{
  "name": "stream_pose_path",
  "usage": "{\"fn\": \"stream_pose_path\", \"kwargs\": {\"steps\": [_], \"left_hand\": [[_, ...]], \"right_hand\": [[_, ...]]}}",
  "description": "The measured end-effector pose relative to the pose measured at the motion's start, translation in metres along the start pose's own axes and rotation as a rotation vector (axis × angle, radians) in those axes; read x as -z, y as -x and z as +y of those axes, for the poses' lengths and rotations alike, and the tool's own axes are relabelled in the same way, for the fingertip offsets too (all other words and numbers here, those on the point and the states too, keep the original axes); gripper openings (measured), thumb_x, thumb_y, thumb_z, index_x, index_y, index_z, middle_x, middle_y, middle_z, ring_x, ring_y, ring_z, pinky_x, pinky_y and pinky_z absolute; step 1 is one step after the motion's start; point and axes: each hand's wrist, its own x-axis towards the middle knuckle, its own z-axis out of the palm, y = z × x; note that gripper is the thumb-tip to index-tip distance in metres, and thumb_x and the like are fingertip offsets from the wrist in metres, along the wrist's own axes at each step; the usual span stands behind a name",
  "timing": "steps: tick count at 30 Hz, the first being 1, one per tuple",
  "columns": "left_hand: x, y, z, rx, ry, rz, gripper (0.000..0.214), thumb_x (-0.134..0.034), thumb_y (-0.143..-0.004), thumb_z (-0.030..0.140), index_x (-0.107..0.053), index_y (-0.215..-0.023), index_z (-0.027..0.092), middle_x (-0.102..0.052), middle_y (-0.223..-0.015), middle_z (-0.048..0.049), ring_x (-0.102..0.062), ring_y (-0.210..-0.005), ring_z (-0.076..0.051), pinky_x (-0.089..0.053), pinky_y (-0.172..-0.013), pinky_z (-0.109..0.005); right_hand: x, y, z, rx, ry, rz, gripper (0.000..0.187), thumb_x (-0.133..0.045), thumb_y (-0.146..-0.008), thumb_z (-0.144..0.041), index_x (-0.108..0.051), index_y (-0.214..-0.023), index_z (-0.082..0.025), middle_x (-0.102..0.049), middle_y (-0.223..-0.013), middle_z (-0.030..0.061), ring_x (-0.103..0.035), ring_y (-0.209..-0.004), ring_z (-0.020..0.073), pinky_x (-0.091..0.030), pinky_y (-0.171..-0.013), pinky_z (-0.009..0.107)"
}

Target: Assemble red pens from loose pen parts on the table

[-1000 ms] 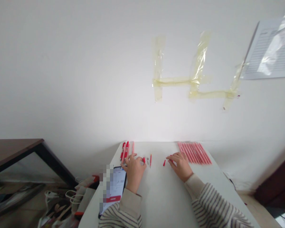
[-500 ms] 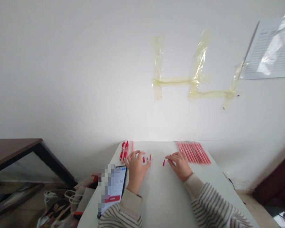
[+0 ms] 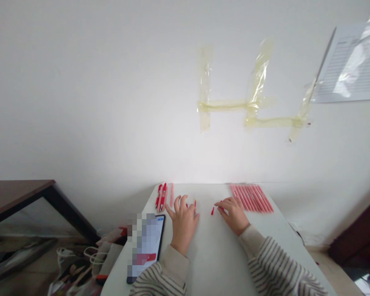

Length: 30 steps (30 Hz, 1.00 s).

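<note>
My left hand (image 3: 184, 224) is over the middle of the white table (image 3: 216, 255), its thumb and index finger closed on the lower end of a thin pen refill (image 3: 195, 202). Its other fingers are raised and spread. A small red part (image 3: 187, 205) shows partly behind those fingers. To the right, my right hand (image 3: 234, 214) pinches a red pen part (image 3: 222, 209), mostly covered by the fingers. Just left of its fingertips lies a small red cone-shaped pen tip (image 3: 212, 211).
Several pink pen barrels (image 3: 252, 198) lie in a row at the back right. Red pens (image 3: 160, 197) and a pink stick (image 3: 172, 195) are at the back left. A phone (image 3: 152, 242) rests at the left edge; bags (image 3: 89, 263) sit below.
My left hand has shifted right and its thumb and index finger have closed at the refill, covering small parts seen before. My right hand stays in about the same place.
</note>
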Motion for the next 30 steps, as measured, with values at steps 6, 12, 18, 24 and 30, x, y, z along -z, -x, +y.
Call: {"fn": "stream_pose_path", "kwargs": {"steps": [6, 12, 18, 24, 30], "left_hand": [[-0.002, 0.002, 0.001, -0.003, -0.04, -0.007, 0.015, -0.066, -0.082, 0.035, -0.075, -0.09, 0.026, -0.056, -0.139, -0.0089, -0.039, -0.137, -0.035, -0.007, -0.114, -0.079], [-0.005, 0.003, 0.002, -0.006, -0.034, -0.016, 0.013, -0.064, -0.083, 0.029, -0.075, -0.089, 0.025, -0.057, -0.139, -0.0093, -0.04, -0.137, -0.033, -0.003, -0.115, -0.078], [-0.012, 0.004, 0.0, 0.0, -0.008, -0.011, 0.011, -0.063, -0.082, 0.023, -0.074, -0.083, 0.023, -0.058, -0.138, -0.0086, -0.04, -0.137, -0.034, -0.004, -0.115, -0.079], [-0.005, 0.003, 0.005, 0.027, 0.053, 0.029, 0.015, -0.058, -0.088, 0.025, -0.072, -0.083, 0.023, -0.057, -0.137, -0.008, -0.041, -0.136, -0.033, -0.012, -0.115, -0.077], [0.003, 0.001, 0.01, -0.012, 0.111, 0.047, 0.018, -0.053, -0.092, 0.026, -0.071, -0.087, 0.026, -0.057, -0.136, -0.0068, -0.043, -0.134, -0.03, -0.015, -0.117, -0.075]], "right_hand": [[0.0, 0.0, -0.001, 0.008, 0.002, 0.01, 0.02, -0.058, -0.096, -0.024, -0.075, -0.104, -0.031, -0.076, -0.094, 0.002, -0.064, -0.1, 0.0239, -0.036, -0.104, 0.051], [0.002, 0.0, -0.002, 0.01, 0.008, 0.009, 0.021, -0.057, -0.096, -0.025, -0.075, -0.103, -0.031, -0.076, -0.094, 0.0024, -0.064, -0.099, 0.0232, -0.038, -0.103, 0.049], [0.002, 0.0, -0.003, -0.001, 0.023, -0.004, 0.02, -0.058, -0.096, -0.024, -0.075, -0.102, -0.033, -0.076, -0.094, 0.0011, -0.064, -0.101, 0.0232, -0.037, -0.104, 0.05], [0.001, 0.0, -0.002, -0.005, 0.027, 0.021, 0.022, -0.055, -0.097, -0.022, -0.072, -0.109, -0.028, -0.074, -0.098, 0.0038, -0.063, -0.101, 0.0239, -0.036, -0.105, 0.052], [0.005, -0.001, 0.002, 0.051, 0.064, 0.107, 0.033, -0.054, -0.097, -0.024, -0.065, -0.127, -0.029, -0.068, -0.117, 0.0079, -0.057, -0.109, 0.0251, -0.044, -0.1, 0.046]]}}
